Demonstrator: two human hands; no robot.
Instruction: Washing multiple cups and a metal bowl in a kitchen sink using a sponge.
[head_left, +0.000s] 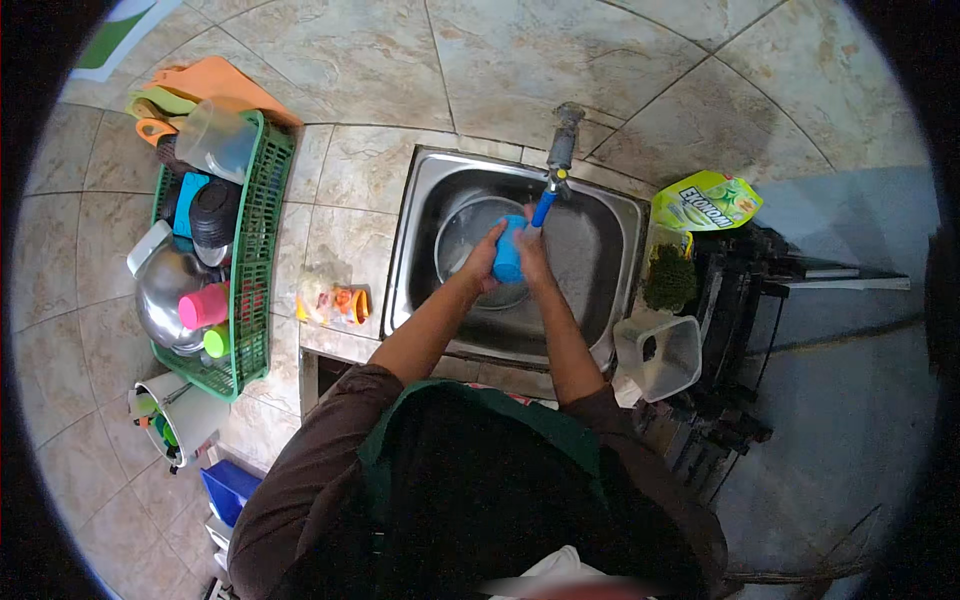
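Note:
A blue plastic cup (508, 259) is held between both hands over the stainless steel sink (581, 300). My left hand (484, 259) grips the cup's left side, its fingers and thumb around the wall. On the other side my right hand (531, 253) is against the cup, its fingers partly hidden by the tap. Below the hands a round basin (457, 225) sits in the left part of the sink. The tap (561, 161) comes from the wall, and its blue spout (544, 208) ends just above my right hand. Whether water is running is hard to see.
At left, a green dish rack (251, 247) holds a metal bowl (161, 289), cups and other dishes. A plastic bag (322, 292) lies left of the sink. Along the right edge are a dish-soap pouch (706, 201), a green scouring pad (670, 277) and a clear plastic container (667, 356).

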